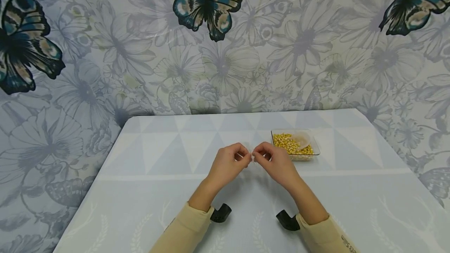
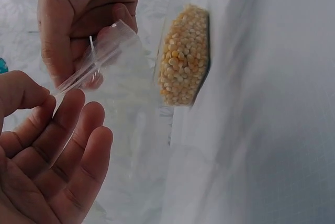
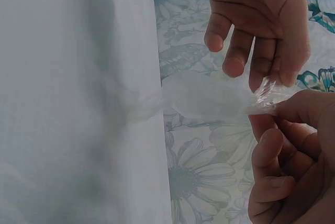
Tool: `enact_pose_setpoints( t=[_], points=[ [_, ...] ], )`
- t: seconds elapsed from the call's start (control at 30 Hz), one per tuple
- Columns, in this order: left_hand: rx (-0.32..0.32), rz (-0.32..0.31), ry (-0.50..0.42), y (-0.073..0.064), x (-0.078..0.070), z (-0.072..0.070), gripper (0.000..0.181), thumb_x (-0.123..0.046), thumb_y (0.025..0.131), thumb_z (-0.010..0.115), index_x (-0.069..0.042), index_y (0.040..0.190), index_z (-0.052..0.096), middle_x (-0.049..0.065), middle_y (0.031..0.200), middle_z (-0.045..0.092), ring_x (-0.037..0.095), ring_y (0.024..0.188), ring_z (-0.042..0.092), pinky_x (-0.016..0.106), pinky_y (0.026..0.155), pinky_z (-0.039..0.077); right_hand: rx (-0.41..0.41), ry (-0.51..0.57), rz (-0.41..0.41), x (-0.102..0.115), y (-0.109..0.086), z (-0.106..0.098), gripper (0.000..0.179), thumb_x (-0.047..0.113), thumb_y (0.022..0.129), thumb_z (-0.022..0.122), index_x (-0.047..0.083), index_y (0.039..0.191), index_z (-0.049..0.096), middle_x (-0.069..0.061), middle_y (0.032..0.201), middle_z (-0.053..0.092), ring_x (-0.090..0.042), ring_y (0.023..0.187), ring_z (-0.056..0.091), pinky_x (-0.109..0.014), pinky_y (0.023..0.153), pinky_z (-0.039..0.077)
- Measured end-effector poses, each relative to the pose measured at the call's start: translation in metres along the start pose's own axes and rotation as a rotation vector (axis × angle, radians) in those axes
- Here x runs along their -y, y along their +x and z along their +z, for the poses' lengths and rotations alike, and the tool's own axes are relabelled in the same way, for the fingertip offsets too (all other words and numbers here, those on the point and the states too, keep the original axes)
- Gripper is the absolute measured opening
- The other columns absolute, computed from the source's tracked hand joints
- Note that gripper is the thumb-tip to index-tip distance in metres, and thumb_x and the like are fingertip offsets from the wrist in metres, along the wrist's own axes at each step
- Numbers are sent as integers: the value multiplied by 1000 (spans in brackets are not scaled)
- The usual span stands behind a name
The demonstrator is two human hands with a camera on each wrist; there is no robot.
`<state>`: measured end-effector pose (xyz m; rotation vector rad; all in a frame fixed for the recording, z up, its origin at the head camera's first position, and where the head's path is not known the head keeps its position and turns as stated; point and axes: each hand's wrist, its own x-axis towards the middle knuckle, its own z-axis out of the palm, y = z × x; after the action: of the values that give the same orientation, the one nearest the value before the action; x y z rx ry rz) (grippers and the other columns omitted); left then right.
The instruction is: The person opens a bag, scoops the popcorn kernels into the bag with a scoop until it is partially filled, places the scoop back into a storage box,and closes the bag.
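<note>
A clear plastic zip bag [image 2: 125, 72] hangs between my two hands above the table. My left hand [image 1: 227, 164] pinches one side of its top edge between thumb and index finger, the other fingers loosely spread. On the opposite side, my right hand [image 1: 275, 163] pinches the top edge too, its remaining fingers curled. Seen from the right wrist, the bag [image 3: 209, 98] is see-through, and no contents show in it. Just behind my right hand stands a clear rectangular container [image 1: 316, 152] of yellow corn kernels [image 1: 284, 141], with a pale translucent scoop or cup [image 1: 301, 139] lying on them.
A patterned cloth covers the table [image 1: 147, 190]. The table's far edge meets a curtain-like backdrop [image 1: 225, 69] printed with flowers and butterflies. Black curved pieces [image 1: 220, 213] stick out at both sleeve cuffs.
</note>
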<state>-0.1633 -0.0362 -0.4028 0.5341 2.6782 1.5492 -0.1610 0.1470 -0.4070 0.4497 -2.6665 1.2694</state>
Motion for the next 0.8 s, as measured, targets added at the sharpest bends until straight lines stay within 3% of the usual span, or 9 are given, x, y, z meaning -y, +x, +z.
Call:
enact_pose_setpoints(
  t=[0.3, 0.6, 0.8],
  points=[
    [-27, 23, -1, 0, 2, 0, 10, -18, 94, 64, -19, 84, 66, -5, 76, 72, 5, 69, 65, 23, 57, 50, -26, 0, 30, -1, 1, -4, 5, 16, 95, 68, 13, 92, 72, 1, 76, 71, -8, 57, 50, -24, 51, 42],
    [-75, -15, 31, 0, 4, -2, 9, -16, 88, 64, -19, 80, 63, -5, 80, 71, 8, 73, 63, 24, 59, 51, -63, 0, 130, -3, 4, -13, 7, 17, 95, 66, 11, 94, 70, -2, 76, 70, -13, 57, 49, -24, 50, 41],
    [-73, -2, 52, 1, 5, -4, 11, -11, 82, 64, -19, 76, 59, -6, 73, 66, 6, 66, 59, 22, 56, 47, -62, -1, 158, -4, 5, -21, 7, 14, 93, 67, 9, 93, 71, -4, 77, 71, -14, 61, 52, -23, 53, 42]
  ],
)
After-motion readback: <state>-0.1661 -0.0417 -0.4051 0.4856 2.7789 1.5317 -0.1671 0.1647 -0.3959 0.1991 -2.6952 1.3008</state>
